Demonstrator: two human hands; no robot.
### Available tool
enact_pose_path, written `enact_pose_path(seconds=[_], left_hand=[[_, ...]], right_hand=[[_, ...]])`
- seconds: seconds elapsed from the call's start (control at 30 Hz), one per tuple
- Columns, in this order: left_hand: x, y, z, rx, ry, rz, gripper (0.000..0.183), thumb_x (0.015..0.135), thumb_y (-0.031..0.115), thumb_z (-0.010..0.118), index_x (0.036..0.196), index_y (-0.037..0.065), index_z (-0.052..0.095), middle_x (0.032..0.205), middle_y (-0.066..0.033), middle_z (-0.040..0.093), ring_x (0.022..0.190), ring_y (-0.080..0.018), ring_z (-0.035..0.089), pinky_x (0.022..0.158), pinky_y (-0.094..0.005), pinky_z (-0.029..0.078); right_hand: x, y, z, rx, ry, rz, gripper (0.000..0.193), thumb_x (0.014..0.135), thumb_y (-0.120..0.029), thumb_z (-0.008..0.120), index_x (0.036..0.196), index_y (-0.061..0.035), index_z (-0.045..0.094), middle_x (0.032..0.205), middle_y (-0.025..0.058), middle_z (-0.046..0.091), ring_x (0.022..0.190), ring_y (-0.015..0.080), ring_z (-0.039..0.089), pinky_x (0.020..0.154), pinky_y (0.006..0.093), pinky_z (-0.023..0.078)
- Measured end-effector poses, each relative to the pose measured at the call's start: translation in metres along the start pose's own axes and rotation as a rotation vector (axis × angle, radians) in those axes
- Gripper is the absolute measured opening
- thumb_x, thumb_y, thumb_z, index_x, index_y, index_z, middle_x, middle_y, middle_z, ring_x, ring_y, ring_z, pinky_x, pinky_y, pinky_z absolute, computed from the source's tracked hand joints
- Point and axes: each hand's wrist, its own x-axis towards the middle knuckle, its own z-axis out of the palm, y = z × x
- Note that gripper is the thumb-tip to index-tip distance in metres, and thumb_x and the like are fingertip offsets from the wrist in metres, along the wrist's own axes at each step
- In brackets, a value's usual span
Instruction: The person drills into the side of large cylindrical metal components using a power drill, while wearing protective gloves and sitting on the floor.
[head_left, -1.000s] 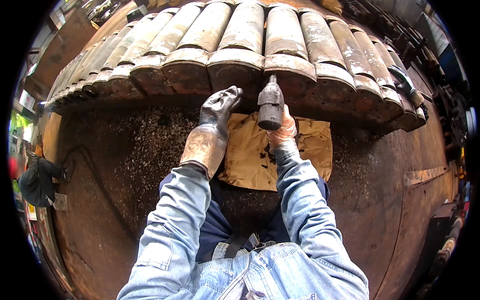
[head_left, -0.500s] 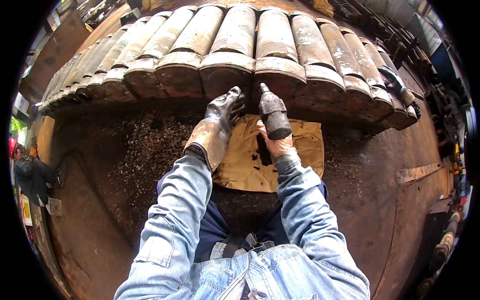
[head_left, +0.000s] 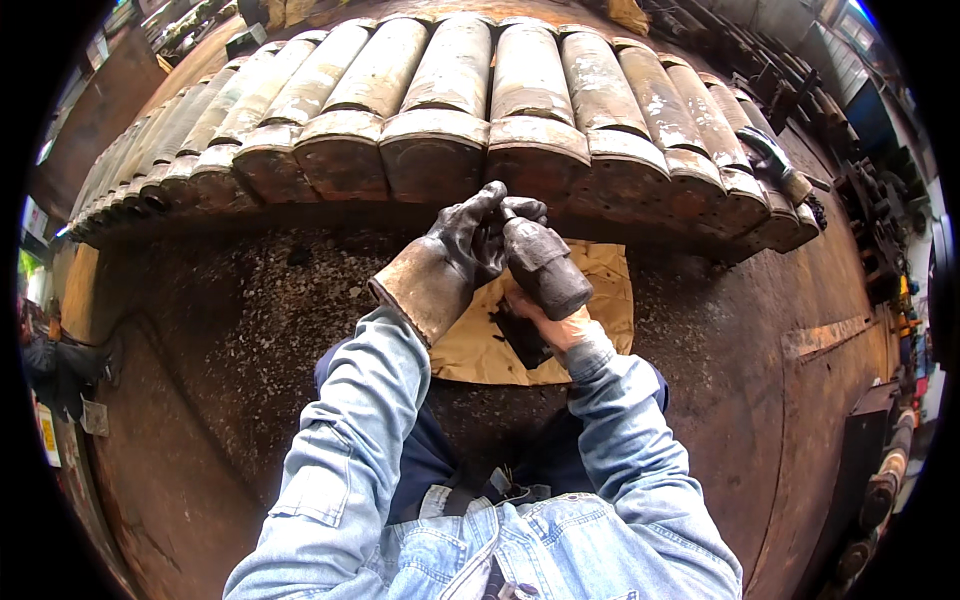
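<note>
My right hand (head_left: 556,324) is closed round the grip of a dark, grimy power tool (head_left: 548,268), pistol-shaped and looking like an impact driver. A black block at its lower end (head_left: 520,340) shows below the hand. The tool's tapered nose points away, toward the row of rounded metal segments (head_left: 437,150). My left hand (head_left: 466,240), in a black-stained glove with a tan leather cuff, has its fingers curled at that nose. They seem to pinch its tip; whatever else they hold is hidden. Beneath both hands lies a stained brown paper sheet (head_left: 465,355).
The curved row of heavy segments spans the far side. On its right end rests a dark glove or tool (head_left: 775,160). Pale flakes (head_left: 270,300) litter the rusty metal floor to the left. A flat metal strip (head_left: 828,338) lies at right. Parts and pipes line the right edge.
My left hand has come right and its fingers have curled round the tool's nose. The tool has tilted, its nose turning left toward those fingers. The view has shifted slightly.
</note>
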Motion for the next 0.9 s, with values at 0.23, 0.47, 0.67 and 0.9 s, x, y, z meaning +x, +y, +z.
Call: enact_pose_path(seconds=[0.23,0.47,0.67,0.9], left_hand=[[-0.011,-0.020,0.031,-0.105,-0.047,0.005,0.037,0.103,0.019,0.055,0.125,-0.009,0.061,0.116,-0.0180,0.070,0.106,-0.0242,0.068,0.093,-0.0331,0.057],[0.002,-0.031,0.020,-0.118,0.048,0.029,0.033,0.100,0.014,0.054,0.123,-0.009,0.062,0.118,-0.0192,0.069,0.107,-0.0246,0.067,0.093,-0.0318,0.056],[-0.002,-0.041,0.036,-0.206,-0.243,0.153,0.030,0.097,0.013,0.052,0.117,-0.006,0.066,0.120,-0.0224,0.068,0.115,-0.0286,0.065,0.098,-0.0369,0.056],[0.009,-0.030,0.010,1.563,-0.041,0.657,0.033,0.095,0.016,0.060,0.123,0.000,0.067,0.129,-0.0152,0.067,0.120,-0.0268,0.064,0.107,-0.0328,0.050]], right_hand=[[-0.035,-0.013,-0.015,0.318,0.049,0.337,0.070,0.087,-0.008,0.073,0.150,-0.0103,0.043,0.151,0.0108,0.045,0.140,0.0251,0.044,0.116,0.0356,0.036],[-0.041,-0.007,-0.029,0.147,-0.013,0.243,0.068,0.088,-0.008,0.072,0.150,-0.0111,0.045,0.153,0.0116,0.045,0.142,0.0290,0.042,0.119,0.0389,0.033],[-0.043,-0.009,-0.036,0.103,-0.019,0.260,0.069,0.084,-0.009,0.073,0.148,-0.0116,0.049,0.152,0.0138,0.047,0.143,0.0333,0.041,0.120,0.0416,0.032],[-0.040,-0.005,-0.034,0.088,0.032,0.148,0.070,0.084,-0.011,0.073,0.149,-0.0124,0.048,0.151,0.0134,0.048,0.144,0.0315,0.041,0.121,0.0415,0.031]])
